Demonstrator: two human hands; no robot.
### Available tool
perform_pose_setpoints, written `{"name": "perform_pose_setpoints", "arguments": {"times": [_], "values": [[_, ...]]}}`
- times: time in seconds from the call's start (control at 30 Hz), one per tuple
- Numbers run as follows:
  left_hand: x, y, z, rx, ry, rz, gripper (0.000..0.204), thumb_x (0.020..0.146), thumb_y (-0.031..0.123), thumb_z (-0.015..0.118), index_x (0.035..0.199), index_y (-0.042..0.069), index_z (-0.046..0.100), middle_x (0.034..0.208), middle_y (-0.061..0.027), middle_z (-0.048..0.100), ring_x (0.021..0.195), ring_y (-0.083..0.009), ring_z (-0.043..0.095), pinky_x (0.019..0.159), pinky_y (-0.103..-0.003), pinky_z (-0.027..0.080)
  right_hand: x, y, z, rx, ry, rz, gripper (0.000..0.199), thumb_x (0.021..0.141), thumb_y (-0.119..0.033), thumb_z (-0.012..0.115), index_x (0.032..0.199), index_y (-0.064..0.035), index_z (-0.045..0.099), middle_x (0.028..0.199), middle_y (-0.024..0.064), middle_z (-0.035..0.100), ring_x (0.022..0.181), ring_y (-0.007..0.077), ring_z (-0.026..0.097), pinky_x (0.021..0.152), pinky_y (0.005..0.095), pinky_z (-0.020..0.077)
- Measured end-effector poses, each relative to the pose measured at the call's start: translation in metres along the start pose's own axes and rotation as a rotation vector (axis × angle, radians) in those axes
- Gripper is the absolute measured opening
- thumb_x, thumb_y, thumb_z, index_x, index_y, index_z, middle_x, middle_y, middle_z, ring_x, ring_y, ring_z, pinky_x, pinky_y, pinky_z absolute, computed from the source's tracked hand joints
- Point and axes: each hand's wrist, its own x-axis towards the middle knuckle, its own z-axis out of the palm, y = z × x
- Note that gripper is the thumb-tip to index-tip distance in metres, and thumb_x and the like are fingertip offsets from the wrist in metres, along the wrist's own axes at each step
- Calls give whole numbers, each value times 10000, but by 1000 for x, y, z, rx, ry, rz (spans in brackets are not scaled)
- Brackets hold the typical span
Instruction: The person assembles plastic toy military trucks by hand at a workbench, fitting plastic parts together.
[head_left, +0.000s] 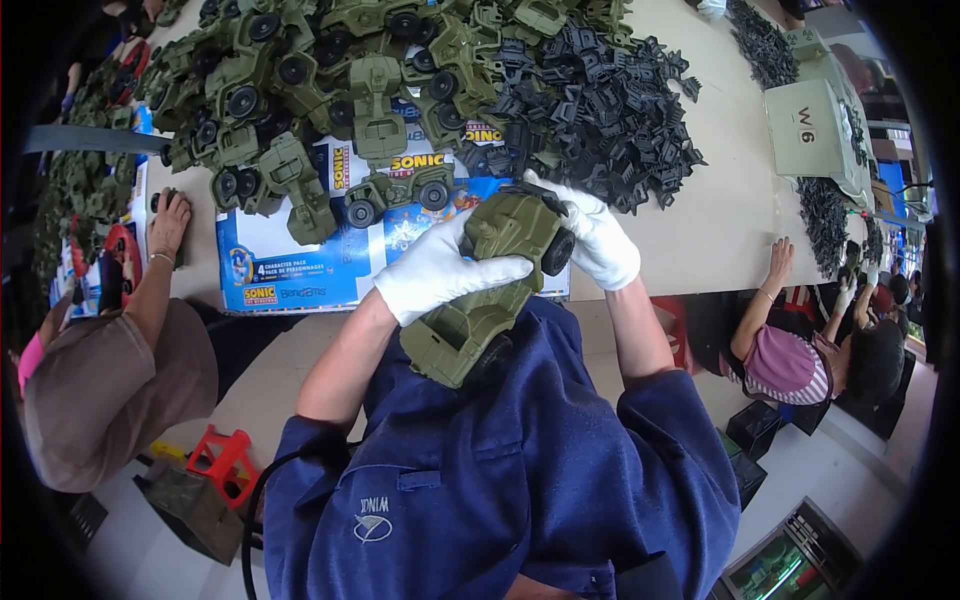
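An olive-green toy military truck [483, 300] with black wheels is held tilted above my lap, near the table's edge. My left hand [437, 266], in a white glove, is closed round its middle, the thumb lying across the body. My right hand [592, 232], gloved too, grips the truck's far end beside a black wheel. A dark piece [540, 192] shows at that end by the right fingers; its exact shape is partly hidden.
Many green toy trucks [378, 105] are heaped on the table ahead, next to a pile of black plastic parts [600, 115]. A blue and white printed cardboard sheet [300, 265] lies under them. Co-workers sit left and right. A pale green box [815, 130] stands at right.
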Motion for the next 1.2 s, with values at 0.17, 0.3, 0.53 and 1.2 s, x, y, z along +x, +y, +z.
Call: {"name": "perform_pose_setpoints", "arguments": {"times": [0.17, 0.3, 0.53, 1.2], "values": [[7, -11, -1, 97, 66, 90, 667, 768, 216, 845, 1324, 24, 530, 1193, -54, 650, 1068, -126, 609, 959, -285, 475, 12, -19, -21, -567, -148, -73, 693, 794, -271, 766, 1383, -19, 502, 1389, 169, 524, 1286, 275, 501, 1073, 392, 396], [24, -29, 0, 225, 187, 206, 852, 731, 279, 869, 1417, 40, 424, 1259, -82, 614, 1158, -164, 568, 1026, -305, 419, 19, -27, 17, -1108, -38, -195, 1074, 461, -344, 902, 1369, -7, 436, 1388, 204, 509, 1281, 361, 499, 1087, 423, 385], [34, -38, -17, 443, 217, 756, 819, 856, 459, 708, 1453, 28, 350, 1277, -131, 568, 1228, -269, 524, 1071, -362, 364, 13, -14, 27, -1126, -37, -241, 1059, 518, -424, 879, 1389, -9, 441, 1427, 217, 464, 1309, 370, 467, 1088, 423, 380], [41, -28, 5, 594, 379, 885, 243, 856, 99, 574, 1066, -22, 589, 1040, -182, 615, 973, -312, 615, 885, -373, 473, 11, 35, 71, -627, 580, -611, 304, 1004, -200, 442, 1107, 33, 607, 1176, 217, 639, 1077, 294, 627, 966, 386, 463]]}}
